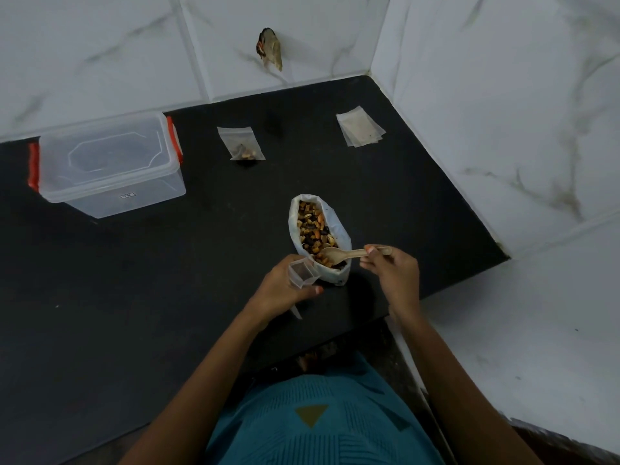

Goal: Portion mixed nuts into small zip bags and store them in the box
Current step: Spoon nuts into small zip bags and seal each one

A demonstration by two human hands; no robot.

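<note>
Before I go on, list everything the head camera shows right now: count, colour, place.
storage box: 1, clear with red latches, counter back left.
filled zip bag: 1, clear, nuts inside, back centre.
empty zip bags: small stack, clear, back right.
nut bag: 1, white, open, counter centre, holding mixed nuts.
wooden spoon: 1, pale, bowl over the nut bag.
open zip bag: 1, clear, beside the nut bag.
counter: 1, black.
left hand: holds the open zip bag.
right hand: holds the wooden spoon.

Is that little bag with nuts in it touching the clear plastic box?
Apart. The head view shows a wide strip of bare black counter between the filled bag and the box.
</note>
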